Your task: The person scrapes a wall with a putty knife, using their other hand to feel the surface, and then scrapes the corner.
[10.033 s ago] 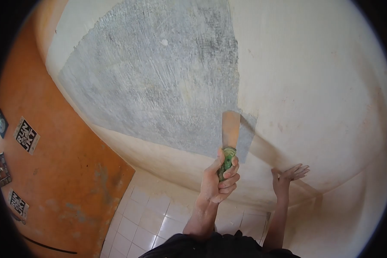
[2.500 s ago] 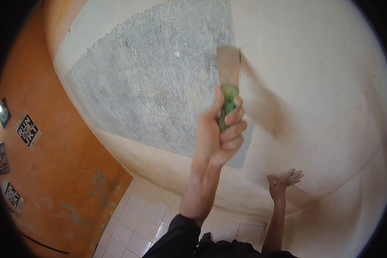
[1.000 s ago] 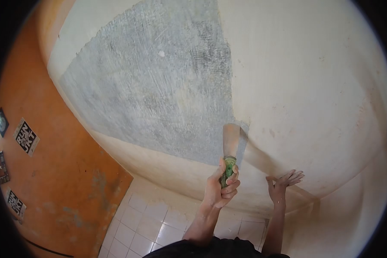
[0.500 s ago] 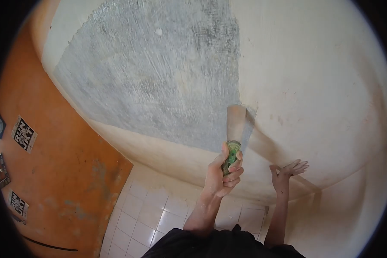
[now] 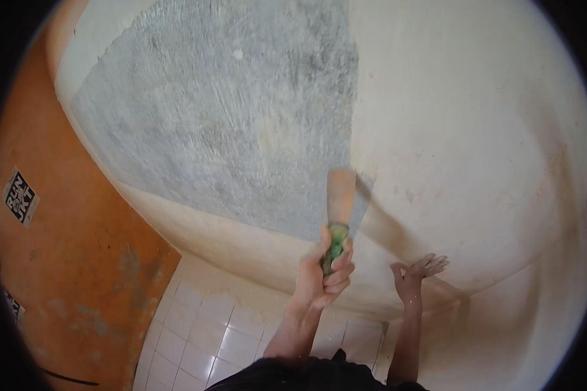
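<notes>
My left hand [image 5: 318, 279] is shut on the green handle of a putty scraper [image 5: 340, 199]. Its flat metal blade points up and lies against the cream-painted wall [image 5: 476, 143], at the lower right corner of a large grey patch of bare plaster [image 5: 228, 124]. My right hand [image 5: 413, 276] is pressed flat on the wall, fingers spread, lower and to the right of the scraper. It holds nothing.
An orange wall [image 5: 72, 260] with a black-and-white sticker [image 5: 19, 197] stands at the left. White floor tiles [image 5: 202, 335] lie below. A dark sleeve or garment shows at the bottom edge.
The scraper and my left hand have come slightly down and left along the grey patch's right edge. My right hand stays flat on the wall.
</notes>
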`<action>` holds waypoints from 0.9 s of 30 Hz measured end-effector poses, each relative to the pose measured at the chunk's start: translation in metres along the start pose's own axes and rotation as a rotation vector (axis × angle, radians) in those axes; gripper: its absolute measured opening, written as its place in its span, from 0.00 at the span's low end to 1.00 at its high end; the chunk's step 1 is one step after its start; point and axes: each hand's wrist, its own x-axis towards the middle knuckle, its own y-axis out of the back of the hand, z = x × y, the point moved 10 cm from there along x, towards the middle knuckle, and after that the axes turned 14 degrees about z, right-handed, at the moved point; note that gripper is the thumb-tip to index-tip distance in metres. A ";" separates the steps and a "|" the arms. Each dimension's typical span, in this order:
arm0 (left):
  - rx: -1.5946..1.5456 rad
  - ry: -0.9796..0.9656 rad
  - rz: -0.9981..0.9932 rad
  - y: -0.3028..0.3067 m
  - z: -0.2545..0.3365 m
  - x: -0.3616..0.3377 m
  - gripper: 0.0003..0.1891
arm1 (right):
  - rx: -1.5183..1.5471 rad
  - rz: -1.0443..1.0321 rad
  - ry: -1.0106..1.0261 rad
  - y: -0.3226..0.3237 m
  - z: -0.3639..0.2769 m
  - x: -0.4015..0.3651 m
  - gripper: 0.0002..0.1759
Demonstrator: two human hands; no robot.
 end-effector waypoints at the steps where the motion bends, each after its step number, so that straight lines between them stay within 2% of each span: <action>1: -0.011 0.004 0.015 -0.006 0.002 -0.006 0.25 | 0.005 -0.031 -0.034 -0.002 0.003 -0.004 0.65; 3: -0.041 0.071 -0.015 -0.018 0.001 -0.012 0.25 | -0.008 -0.024 -0.026 -0.002 0.000 0.001 0.66; 4: 0.001 0.009 0.033 -0.007 0.002 -0.005 0.26 | -0.018 -0.018 -0.026 0.000 -0.001 -0.001 0.66; 6: -0.009 0.037 0.045 0.008 -0.004 -0.009 0.26 | -0.015 -0.025 -0.040 0.006 0.000 -0.004 0.66; 10: 0.078 0.015 -0.012 -0.013 0.007 -0.007 0.26 | -0.021 0.021 -0.029 0.003 -0.001 0.002 0.66; 13: 0.104 -0.011 0.073 0.006 0.009 0.003 0.25 | -0.023 -0.034 -0.088 0.001 0.003 -0.001 0.67; 16: 0.097 0.020 0.059 0.009 -0.002 -0.005 0.25 | -0.029 -0.066 -0.111 0.000 0.004 0.000 0.68; 17: 0.101 0.022 0.056 0.006 -0.001 0.000 0.25 | -0.029 -0.062 -0.114 -0.001 0.004 0.002 0.68; 19: 0.114 -0.117 0.044 -0.027 0.024 0.007 0.24 | -0.015 -0.051 -0.123 0.000 0.002 0.000 0.68; 20: 0.106 -0.110 0.050 -0.038 0.031 0.008 0.24 | -0.024 -0.059 -0.123 0.003 0.000 0.000 0.68; 22: 0.200 -0.206 -0.061 -0.067 0.049 0.005 0.24 | -0.012 -0.186 -0.202 0.000 0.004 0.002 0.67; 26: 0.133 -0.152 -0.018 -0.015 0.021 0.004 0.24 | 0.025 -0.073 -0.097 -0.003 0.006 -0.001 0.68; 27: 0.036 -0.081 -0.014 0.002 0.006 0.001 0.24 | 0.030 -0.058 -0.080 -0.002 0.006 -0.002 0.67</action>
